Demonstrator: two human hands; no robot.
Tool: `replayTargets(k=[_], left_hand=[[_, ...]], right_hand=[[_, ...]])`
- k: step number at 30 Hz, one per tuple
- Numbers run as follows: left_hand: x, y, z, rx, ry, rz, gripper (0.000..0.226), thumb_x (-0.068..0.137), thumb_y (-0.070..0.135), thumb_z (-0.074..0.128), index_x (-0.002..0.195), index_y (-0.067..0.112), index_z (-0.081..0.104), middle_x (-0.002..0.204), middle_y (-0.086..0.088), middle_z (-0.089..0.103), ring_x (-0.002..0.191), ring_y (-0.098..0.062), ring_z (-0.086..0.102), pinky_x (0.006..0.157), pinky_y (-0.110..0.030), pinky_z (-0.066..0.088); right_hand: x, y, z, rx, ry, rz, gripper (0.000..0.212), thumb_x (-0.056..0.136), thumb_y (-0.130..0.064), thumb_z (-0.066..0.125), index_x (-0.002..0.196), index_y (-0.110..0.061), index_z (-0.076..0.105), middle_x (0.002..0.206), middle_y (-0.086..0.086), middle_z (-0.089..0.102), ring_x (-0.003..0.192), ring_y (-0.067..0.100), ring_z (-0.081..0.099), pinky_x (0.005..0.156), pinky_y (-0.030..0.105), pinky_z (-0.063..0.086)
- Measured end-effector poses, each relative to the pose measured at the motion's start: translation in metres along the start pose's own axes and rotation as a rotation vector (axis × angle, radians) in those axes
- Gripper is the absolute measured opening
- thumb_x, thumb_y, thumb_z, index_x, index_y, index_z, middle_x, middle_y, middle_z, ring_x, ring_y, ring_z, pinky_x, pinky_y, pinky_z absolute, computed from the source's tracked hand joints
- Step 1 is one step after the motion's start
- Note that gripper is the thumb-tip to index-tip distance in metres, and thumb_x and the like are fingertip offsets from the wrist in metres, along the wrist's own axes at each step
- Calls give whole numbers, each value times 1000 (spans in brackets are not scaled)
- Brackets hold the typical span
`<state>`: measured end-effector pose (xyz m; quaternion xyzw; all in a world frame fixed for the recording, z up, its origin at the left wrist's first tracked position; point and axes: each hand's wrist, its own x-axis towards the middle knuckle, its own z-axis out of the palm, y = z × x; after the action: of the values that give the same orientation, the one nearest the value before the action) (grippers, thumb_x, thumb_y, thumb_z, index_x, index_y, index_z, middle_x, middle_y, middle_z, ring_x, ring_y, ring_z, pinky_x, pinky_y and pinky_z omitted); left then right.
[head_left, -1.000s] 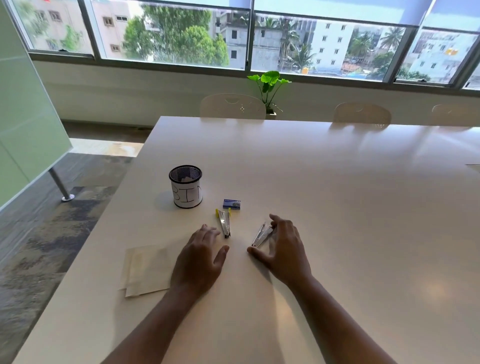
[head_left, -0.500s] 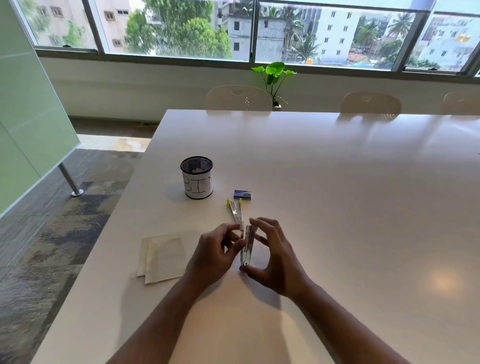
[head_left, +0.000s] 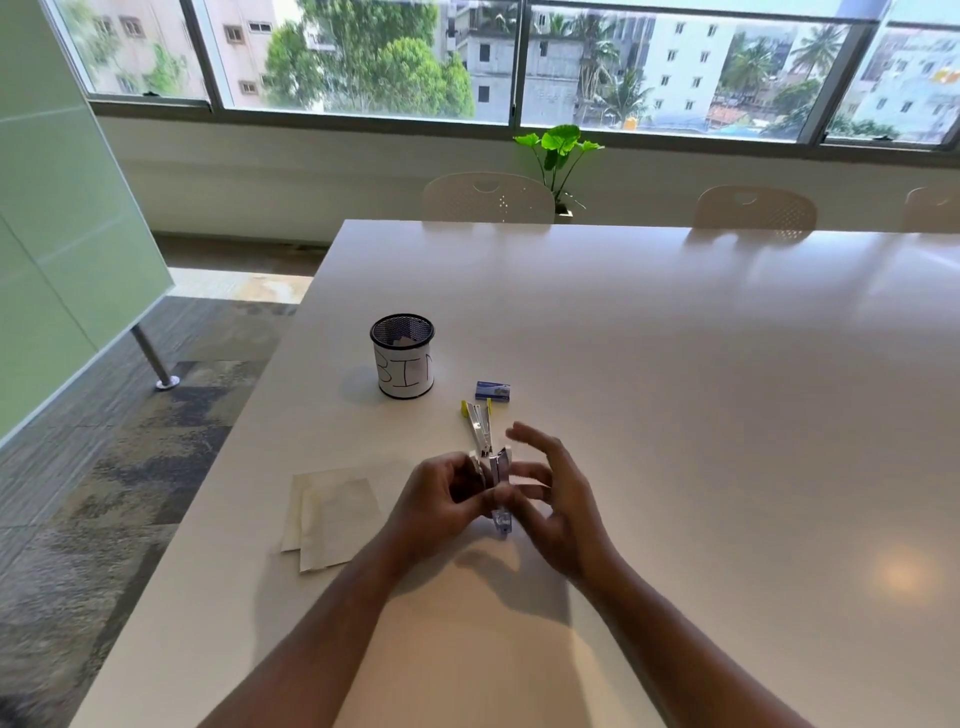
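Stapler in left hand, right hand just beside.

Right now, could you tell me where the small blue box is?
In the head view, the blue box lies right of the BIN cup, just beyond the yellow stapler.

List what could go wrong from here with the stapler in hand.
The left hand grips the silver stapler while the right hand is blurred beside it, fingers spread; the stapler could slip and drop onto the table.
Fingers this close to its metal parts might get pinched.
The yellow stapler lies just beyond the hands and may get knocked.
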<state>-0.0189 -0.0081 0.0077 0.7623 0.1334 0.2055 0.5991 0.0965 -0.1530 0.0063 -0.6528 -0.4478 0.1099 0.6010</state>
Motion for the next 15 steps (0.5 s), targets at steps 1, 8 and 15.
replayTargets(k=[1, 8, 15], left_hand=[[1, 0, 3, -7, 24, -16, 25, 86, 24, 84, 101, 8, 73, 92, -11, 80, 90, -30, 78, 86, -56, 61], [4, -6, 4, 57, 62, 25, 28, 85, 51, 80, 92, 24, 72, 84, -3, 79, 81, -23, 79, 76, -51, 63], [2, -6, 3, 98, 147, 154, 17, 87, 30, 76, 98, 22, 67, 88, 2, 74, 76, -17, 75, 61, -27, 56]], right_hand=[[3, 0, 3, 54, 58, 97, 58, 90, -51, 72, 141, -29, 54, 129, -4, 67, 106, 16, 74, 86, 40, 64], [9, 4, 1, 22, 45, 171, 13, 94, -13, 74, 105, -19, 77, 93, 0, 78, 86, 10, 74, 73, 21, 58], [8, 2, -4, 21, -10, 165, 13, 98, -14, 70, 105, -23, 77, 95, -2, 75, 88, 6, 70, 73, 19, 55]])
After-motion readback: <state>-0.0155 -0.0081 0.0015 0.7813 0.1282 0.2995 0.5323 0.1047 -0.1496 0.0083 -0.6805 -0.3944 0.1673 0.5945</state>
